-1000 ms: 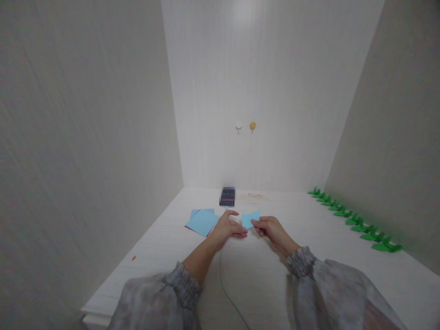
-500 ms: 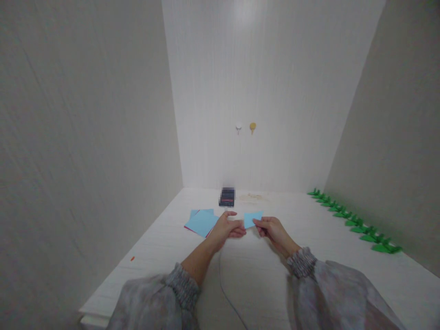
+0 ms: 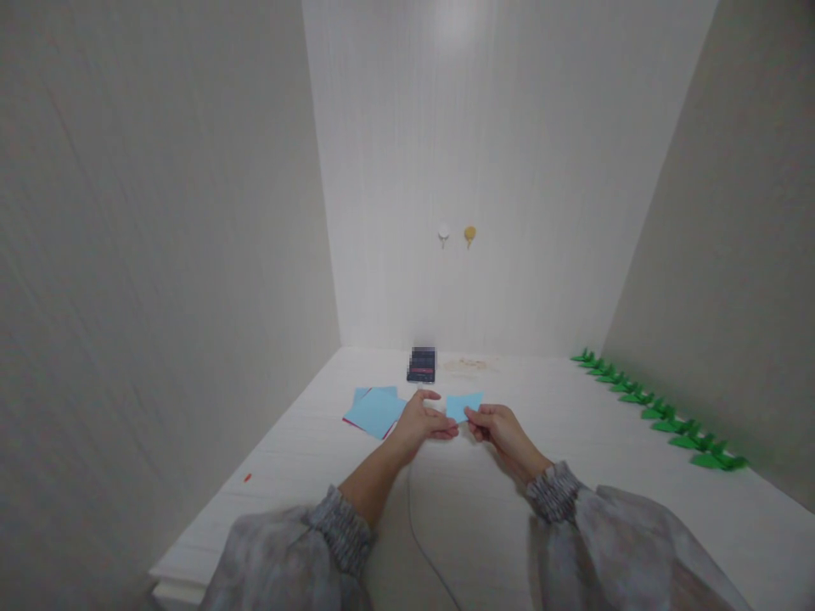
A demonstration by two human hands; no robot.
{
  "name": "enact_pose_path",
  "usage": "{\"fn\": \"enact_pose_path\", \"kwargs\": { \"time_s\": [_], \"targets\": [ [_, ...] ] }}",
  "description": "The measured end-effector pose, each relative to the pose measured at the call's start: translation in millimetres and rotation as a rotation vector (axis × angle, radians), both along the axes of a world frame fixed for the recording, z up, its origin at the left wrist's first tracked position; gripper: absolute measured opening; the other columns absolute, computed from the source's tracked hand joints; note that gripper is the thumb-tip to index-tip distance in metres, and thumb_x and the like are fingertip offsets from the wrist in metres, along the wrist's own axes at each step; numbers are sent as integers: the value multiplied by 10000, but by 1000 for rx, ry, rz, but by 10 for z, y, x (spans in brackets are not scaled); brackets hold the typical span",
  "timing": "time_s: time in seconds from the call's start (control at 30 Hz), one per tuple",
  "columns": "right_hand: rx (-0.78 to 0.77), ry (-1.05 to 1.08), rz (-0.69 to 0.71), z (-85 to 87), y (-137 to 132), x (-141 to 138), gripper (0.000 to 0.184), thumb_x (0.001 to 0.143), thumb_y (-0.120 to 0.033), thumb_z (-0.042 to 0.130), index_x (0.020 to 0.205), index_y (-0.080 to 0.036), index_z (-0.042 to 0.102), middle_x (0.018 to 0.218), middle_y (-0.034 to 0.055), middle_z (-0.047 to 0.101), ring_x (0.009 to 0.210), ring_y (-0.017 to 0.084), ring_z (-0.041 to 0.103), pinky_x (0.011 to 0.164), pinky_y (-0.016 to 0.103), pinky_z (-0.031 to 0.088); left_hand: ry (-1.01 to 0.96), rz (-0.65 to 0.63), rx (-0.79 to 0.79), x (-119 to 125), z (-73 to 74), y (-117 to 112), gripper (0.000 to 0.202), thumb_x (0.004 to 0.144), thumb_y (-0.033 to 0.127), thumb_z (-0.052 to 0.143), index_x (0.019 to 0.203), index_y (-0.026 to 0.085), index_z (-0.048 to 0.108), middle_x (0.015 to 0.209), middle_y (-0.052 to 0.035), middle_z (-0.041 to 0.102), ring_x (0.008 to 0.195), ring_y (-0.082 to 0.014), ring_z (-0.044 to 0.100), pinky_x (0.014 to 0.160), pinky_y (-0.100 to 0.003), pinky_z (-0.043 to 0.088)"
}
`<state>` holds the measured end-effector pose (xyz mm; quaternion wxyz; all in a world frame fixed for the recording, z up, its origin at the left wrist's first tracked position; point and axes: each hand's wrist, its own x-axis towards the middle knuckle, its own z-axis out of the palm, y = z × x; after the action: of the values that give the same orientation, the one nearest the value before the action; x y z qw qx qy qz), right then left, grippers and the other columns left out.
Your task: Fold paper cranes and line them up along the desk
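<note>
A small folded light-blue paper [image 3: 463,404] is held just above the white table [image 3: 573,424] between both my hands. My left hand [image 3: 421,422] pinches its left edge, fingers closed. My right hand [image 3: 495,427] pinches its lower right edge, fingers curled. A stack of light-blue paper sheets [image 3: 375,410] lies on the table just left of my left hand.
A dark small device [image 3: 422,364] stands at the back of the table, with a thin cable [image 3: 413,518] running toward me. A row of several green folded paper figures [image 3: 655,412] lines the right wall. Two hooks [image 3: 457,233] are on the back wall. A tiny red scrap [image 3: 248,478] lies at left.
My hands and the blue paper have shifted only slightly, the right hand moving a little left toward the left hand. Nothing else has moved.
</note>
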<state>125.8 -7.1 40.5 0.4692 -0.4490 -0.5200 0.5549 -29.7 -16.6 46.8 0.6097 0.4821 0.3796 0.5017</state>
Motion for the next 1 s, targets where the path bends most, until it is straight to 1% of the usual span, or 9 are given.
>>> {"fn": "enact_pose_path", "kwargs": {
  "time_s": [0.17,0.27,0.37,0.47,0.53,0.7,0.83,1.0],
  "targets": [
    [26,-48,26,-8,30,38,315,610,-394,621,469,-135,510,427,-19,493,358,53,362,386,205,258,-2,41,9,-41,8,-8,605,465,200,736,908,165,325,544,-10,618,519,-177,610,569,-312,486],
    [1,-51,33,-13,46,70,306,605,-404,627,505,-130,532,440,-21,494,353,50,364,373,200,257,-2,88,6,-109,-9,-5,592,462,187,732,883,170,317,529,-2,613,499,-164,602,557,-296,482],
    [-44,-8,94,-13,17,59,293,602,-400,637,566,-122,554,508,-10,527,389,51,399,386,190,294,6,110,8,-141,-20,-4,582,461,176,727,869,172,311,506,10,605,472,-149,589,535,-276,476],
    [-75,43,181,-23,-37,1,260,612,-360,637,558,-123,545,479,-23,506,401,55,411,404,188,316,3,85,15,-88,-29,-3,583,465,189,722,872,177,305,489,38,590,471,-144,588,548,-283,480],
    [-56,72,176,-43,-59,-35,232,619,-322,627,533,-127,538,443,-33,487,376,51,391,400,190,307,14,51,26,-34,-44,5,578,474,201,718,878,177,306,498,37,593,478,-148,592,551,-286,480],
    [-7,37,137,-109,-32,-41,176,601,-237,606,476,-137,532,400,-42,472,346,49,372,390,195,287,35,1,37,19,-114,38,573,483,208,719,884,172,310,516,18,605,492,-154,597,557,-290,478],
    [-11,-21,150,-104,-16,-17,189,599,-237,598,454,-135,533,394,-37,480,338,53,376,383,200,277,44,-6,37,0,-119,30,579,474,213,728,879,172,316,519,12,608,487,-157,595,548,-286,476],
    [-50,4,154,-55,5,48,184,587,-245,618,468,-137,528,413,-34,491,344,53,375,368,197,263,18,20,26,-66,-81,8,573,467,200,726,871,175,320,520,7,614,488,-159,596,546,-287,477]
  ]
}}
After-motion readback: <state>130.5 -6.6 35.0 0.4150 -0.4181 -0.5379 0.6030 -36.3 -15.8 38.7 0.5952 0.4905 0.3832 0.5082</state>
